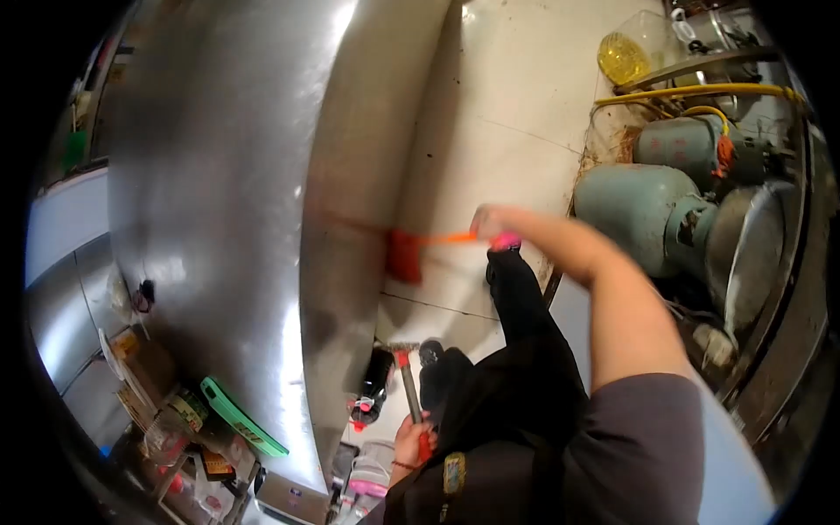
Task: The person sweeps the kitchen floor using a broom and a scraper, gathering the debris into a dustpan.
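Observation:
My right hand (490, 226) is closed around an orange-handled tool (404, 255) with a wide red head, held low over the floor beside the metal cabinet's side. Motion blurs it, so its exact kind is unclear. Something pink (506, 241) shows at that hand. Lower down, my left hand (413, 440) grips the red end of a grey-handled tool (409, 385); its far end carries a red fitting and a narrow, rough head near my shoe (430, 352). A dark bottle with a red cap (374, 385) lies beside this tool.
A long stainless-steel surface (219, 175) fills the left. Gas cylinders (634, 206) with a yellow hose (691, 92) stand at the right, near a container of yellow liquid (623, 59). A green case (241, 418) and assorted items crowd the lower left. Pale floor tiles (516, 114) lie between.

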`<action>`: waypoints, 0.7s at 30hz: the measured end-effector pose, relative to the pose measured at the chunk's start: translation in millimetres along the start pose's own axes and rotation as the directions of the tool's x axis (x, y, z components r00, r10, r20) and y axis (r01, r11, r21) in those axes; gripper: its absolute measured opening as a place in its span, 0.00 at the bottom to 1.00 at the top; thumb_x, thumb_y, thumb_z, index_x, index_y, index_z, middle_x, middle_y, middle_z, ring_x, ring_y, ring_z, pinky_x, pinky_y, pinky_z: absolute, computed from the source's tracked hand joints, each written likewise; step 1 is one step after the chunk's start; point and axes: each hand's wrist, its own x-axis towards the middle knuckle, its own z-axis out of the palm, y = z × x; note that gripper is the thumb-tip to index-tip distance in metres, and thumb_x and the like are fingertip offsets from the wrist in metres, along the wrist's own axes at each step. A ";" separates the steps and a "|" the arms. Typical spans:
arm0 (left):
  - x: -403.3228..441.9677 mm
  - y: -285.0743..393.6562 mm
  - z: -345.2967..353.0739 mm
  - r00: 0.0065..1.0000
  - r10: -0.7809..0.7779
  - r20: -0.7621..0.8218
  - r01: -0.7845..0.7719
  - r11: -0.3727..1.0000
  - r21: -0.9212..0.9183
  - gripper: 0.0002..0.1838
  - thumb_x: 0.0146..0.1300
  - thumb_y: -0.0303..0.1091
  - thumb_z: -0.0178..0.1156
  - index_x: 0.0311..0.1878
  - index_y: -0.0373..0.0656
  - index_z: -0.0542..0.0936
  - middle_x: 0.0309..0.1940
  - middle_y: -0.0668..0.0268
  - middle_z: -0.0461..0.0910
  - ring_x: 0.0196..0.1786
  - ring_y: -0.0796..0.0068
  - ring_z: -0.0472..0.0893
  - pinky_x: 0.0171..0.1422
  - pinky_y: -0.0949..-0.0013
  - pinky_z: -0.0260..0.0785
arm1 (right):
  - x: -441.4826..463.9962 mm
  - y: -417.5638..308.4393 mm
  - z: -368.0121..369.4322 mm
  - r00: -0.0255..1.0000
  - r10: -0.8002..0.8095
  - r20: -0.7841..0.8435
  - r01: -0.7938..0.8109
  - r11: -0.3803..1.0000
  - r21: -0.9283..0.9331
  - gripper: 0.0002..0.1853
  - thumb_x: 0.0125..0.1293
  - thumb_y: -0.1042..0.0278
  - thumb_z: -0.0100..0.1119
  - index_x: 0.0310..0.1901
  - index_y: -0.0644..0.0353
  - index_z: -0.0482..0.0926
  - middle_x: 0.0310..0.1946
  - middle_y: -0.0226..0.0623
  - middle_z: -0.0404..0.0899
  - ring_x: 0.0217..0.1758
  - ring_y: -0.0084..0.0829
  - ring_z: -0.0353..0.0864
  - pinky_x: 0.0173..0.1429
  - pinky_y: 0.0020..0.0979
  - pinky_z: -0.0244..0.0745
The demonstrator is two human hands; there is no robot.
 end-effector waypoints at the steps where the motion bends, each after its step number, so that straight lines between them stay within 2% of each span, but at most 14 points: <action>1: 8.1 3.4 25.5 1.000 -0.006 -0.011 0.005 1.000 -0.015 0.15 0.55 0.26 0.50 0.48 0.44 0.66 0.25 0.67 0.68 0.21 0.75 0.68 0.21 0.74 0.59 | -15.4 -5.3 -63.6 0.997 0.078 -0.021 -0.077 0.997 0.030 0.13 0.51 0.68 0.50 0.39 0.59 0.77 0.20 0.38 0.75 0.20 0.29 0.74 0.24 0.33 0.72; 3: 16.7 24.7 79.0 0.999 -0.044 -0.003 0.044 0.998 -0.054 0.15 0.55 0.25 0.50 0.48 0.44 0.67 0.25 0.67 0.68 0.22 0.76 0.68 0.21 0.75 0.59 | -57.5 -12.4 -181.8 0.954 0.283 -0.095 -0.269 0.953 0.141 0.20 0.52 0.70 0.46 0.48 0.59 0.77 0.25 0.38 0.76 0.19 0.26 0.73 0.20 0.27 0.71; 4: 18.7 35.1 101.9 0.998 -0.067 0.022 0.068 0.994 -0.089 0.15 0.55 0.25 0.50 0.48 0.43 0.67 0.24 0.67 0.67 0.22 0.76 0.68 0.22 0.75 0.59 | -72.8 1.6 -222.8 0.924 0.318 -0.212 -0.261 0.931 0.256 0.10 0.57 0.66 0.49 0.27 0.63 0.74 0.16 0.39 0.71 0.16 0.30 0.72 0.16 0.32 0.68; 8: 21.1 74.9 157.7 0.987 -0.084 0.137 0.094 0.994 -0.063 0.15 0.55 0.24 0.50 0.47 0.41 0.68 0.24 0.68 0.67 0.21 0.77 0.67 0.22 0.77 0.59 | -123.2 33.9 -351.5 0.803 0.439 -0.402 -0.293 0.879 0.375 0.09 0.59 0.70 0.48 0.38 0.61 0.76 0.16 0.35 0.70 0.13 0.25 0.65 0.16 0.28 0.62; 10: 18.1 91.8 181.5 0.981 -0.083 0.176 0.085 0.996 -0.008 0.14 0.54 0.23 0.50 0.46 0.40 0.68 0.25 0.68 0.66 0.21 0.78 0.67 0.21 0.78 0.58 | -137.2 56.5 -360.7 0.760 0.409 -0.506 -0.254 0.902 0.349 0.19 0.58 0.71 0.47 0.52 0.64 0.73 0.19 0.37 0.72 0.14 0.24 0.67 0.16 0.25 0.64; 12: 5.3 107.6 194.5 0.978 -0.067 0.199 0.065 0.998 0.015 0.15 0.54 0.23 0.50 0.47 0.40 0.68 0.26 0.68 0.66 0.22 0.78 0.67 0.21 0.78 0.58 | -138.4 100.0 -318.9 0.749 0.285 -0.598 -0.032 0.918 0.396 0.15 0.62 0.61 0.48 0.44 0.62 0.75 0.20 0.33 0.72 0.14 0.23 0.67 0.16 0.26 0.65; 13: 0.7 115.6 198.9 0.984 -0.041 0.173 0.041 0.999 0.004 0.15 0.54 0.23 0.50 0.47 0.41 0.68 0.26 0.68 0.67 0.21 0.79 0.67 0.21 0.78 0.58 | -147.7 96.1 -284.7 0.668 0.283 -0.688 -0.178 0.959 0.222 0.14 0.63 0.59 0.47 0.40 0.60 0.75 0.18 0.31 0.71 0.13 0.23 0.67 0.16 0.26 0.64; 14: 0.6 121.5 200.7 0.988 -0.017 0.154 0.019 1.000 -0.010 0.16 0.54 0.23 0.50 0.47 0.41 0.68 0.26 0.68 0.67 0.21 0.79 0.67 0.21 0.78 0.58 | -157.4 85.6 -229.6 0.612 0.288 -0.736 0.071 0.908 0.414 0.12 0.63 0.59 0.46 0.41 0.59 0.72 0.15 0.30 0.69 0.12 0.24 0.68 0.15 0.27 0.64; 15: 3.2 123.1 195.6 0.991 -0.026 0.128 0.028 0.999 -0.016 0.16 0.54 0.23 0.50 0.48 0.42 0.67 0.26 0.69 0.67 0.21 0.79 0.67 0.21 0.78 0.57 | -159.9 82.7 -171.1 0.583 0.411 -0.701 0.113 0.813 0.571 0.15 0.64 0.60 0.45 0.48 0.57 0.69 0.14 0.29 0.67 0.11 0.24 0.66 0.14 0.27 0.63; 16: 5.8 126.9 189.8 0.991 -0.023 0.134 0.033 0.997 -0.070 0.16 0.54 0.23 0.51 0.48 0.43 0.67 0.26 0.69 0.67 0.20 0.78 0.67 0.20 0.78 0.57 | -183.6 37.0 -127.0 0.681 0.439 -0.587 0.316 0.547 0.775 0.13 0.63 0.63 0.46 0.48 0.55 0.67 0.15 0.29 0.68 0.11 0.23 0.66 0.14 0.26 0.63; 18: 11.3 137.6 187.1 0.995 0.022 0.094 -0.017 0.998 -0.053 0.14 0.53 0.23 0.51 0.45 0.43 0.69 0.26 0.68 0.68 0.19 0.77 0.68 0.18 0.77 0.58 | -187.4 21.2 -12.5 0.671 0.497 -0.550 0.419 0.358 0.834 0.11 0.62 0.69 0.50 0.47 0.54 0.68 0.15 0.28 0.67 0.11 0.23 0.67 0.14 0.26 0.64; 19: 18.7 144.6 184.9 0.995 0.039 0.090 -0.034 0.998 -0.055 0.14 0.53 0.23 0.51 0.45 0.43 0.69 0.26 0.67 0.68 0.19 0.77 0.68 0.18 0.77 0.58 | -180.5 21.0 50.3 0.698 0.571 -0.432 0.355 0.248 0.901 0.15 0.63 0.66 0.51 0.51 0.53 0.67 0.16 0.28 0.66 0.12 0.22 0.66 0.15 0.25 0.65; 20: 21.2 148.5 179.5 0.996 0.047 0.073 -0.043 0.998 -0.053 0.14 0.52 0.23 0.51 0.44 0.42 0.70 0.26 0.66 0.68 0.19 0.77 0.68 0.18 0.77 0.59 | -197.4 -39.4 46.9 0.745 0.652 -0.139 0.186 -0.002 0.983 0.25 0.64 0.67 0.51 0.63 0.41 0.60 0.14 0.28 0.63 0.11 0.22 0.63 0.13 0.25 0.61; 21: 25.7 153.0 175.7 0.995 0.052 0.085 -0.044 0.994 -0.096 0.14 0.52 0.23 0.50 0.44 0.42 0.70 0.26 0.66 0.68 0.19 0.77 0.67 0.18 0.77 0.59 | -187.3 -44.0 70.2 0.783 0.620 -0.046 0.158 -0.127 0.979 0.25 0.64 0.68 0.50 0.63 0.43 0.60 0.15 0.29 0.63 0.12 0.22 0.64 0.13 0.25 0.61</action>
